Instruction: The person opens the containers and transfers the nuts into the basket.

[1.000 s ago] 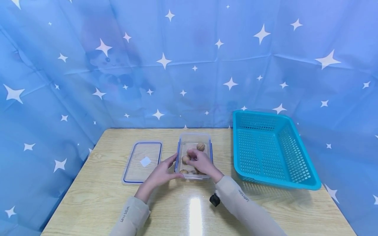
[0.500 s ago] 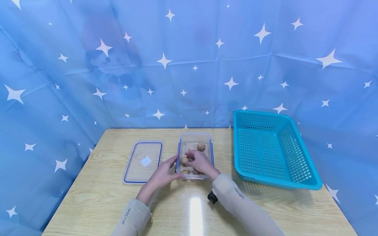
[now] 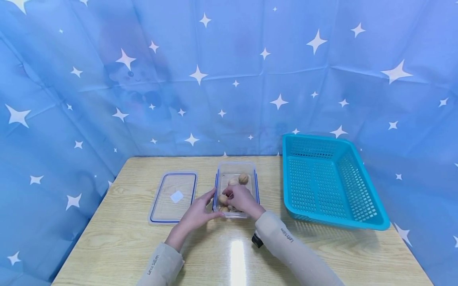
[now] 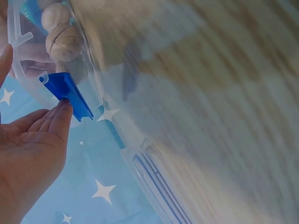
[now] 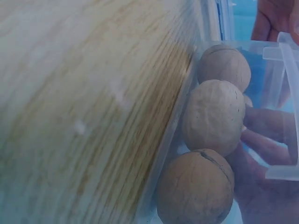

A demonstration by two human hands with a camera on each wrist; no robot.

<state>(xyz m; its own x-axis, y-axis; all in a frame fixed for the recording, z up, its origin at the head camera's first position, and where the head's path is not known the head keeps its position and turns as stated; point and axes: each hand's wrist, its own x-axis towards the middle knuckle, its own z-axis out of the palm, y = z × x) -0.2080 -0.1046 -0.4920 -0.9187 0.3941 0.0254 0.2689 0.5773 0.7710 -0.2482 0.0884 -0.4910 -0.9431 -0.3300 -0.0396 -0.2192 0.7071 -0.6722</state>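
Observation:
A clear plastic food box (image 3: 237, 215) with blue side clasps stands on the table, several walnuts inside it. My left hand (image 3: 198, 212) lies against its near left corner, thumb at the front and fingers along the side. In the left wrist view, those rather straight fingers touch a blue clasp (image 4: 67, 91). My right hand (image 3: 242, 199) reaches into the box, thumb and fingers pinching a walnut (image 3: 223, 199) near the left wall. A pale walnut (image 3: 233, 182) and a browner walnut (image 3: 243, 178) lie farther back. Through the wall, the right wrist view shows a row of walnuts (image 5: 195, 189).
Left of the box lies its clear lid (image 3: 164, 206) with a blue seal and a white square on it. A large turquoise basket (image 3: 338, 223) stands on the right of the wooden table (image 3: 118, 238). A starry blue curtain (image 3: 229, 99) hangs behind.
Inside the box my right hand has shifted slightly toward me, and the walnut at its fingers has moved nearer too. The pale walnut behind is now uncovered. My left hand stays in place.

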